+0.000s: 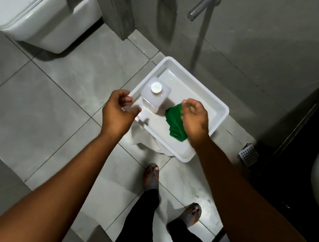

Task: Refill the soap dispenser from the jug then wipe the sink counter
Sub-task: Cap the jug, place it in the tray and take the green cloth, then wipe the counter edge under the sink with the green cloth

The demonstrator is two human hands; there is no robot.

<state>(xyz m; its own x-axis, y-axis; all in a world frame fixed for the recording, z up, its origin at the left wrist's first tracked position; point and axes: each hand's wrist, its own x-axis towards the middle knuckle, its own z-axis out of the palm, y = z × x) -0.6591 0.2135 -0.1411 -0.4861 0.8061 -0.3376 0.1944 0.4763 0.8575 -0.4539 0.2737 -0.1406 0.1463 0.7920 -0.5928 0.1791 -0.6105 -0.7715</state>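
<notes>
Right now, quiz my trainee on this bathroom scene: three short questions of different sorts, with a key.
1. True or false: the jug stands in the tray with its cap on.
2. Which hand holds the green cloth? A) left hand B) right hand C) neither
3. Fill in: the tray sits on the ____, below the wall tap.

Key:
1. True. The white cap is on the jug.
2. B. The right hand's fingers grip the cloth over the tray; the left hand hovers by the jug's near side, fingers loosely curled, holding nothing.
3. Floor.
</notes>
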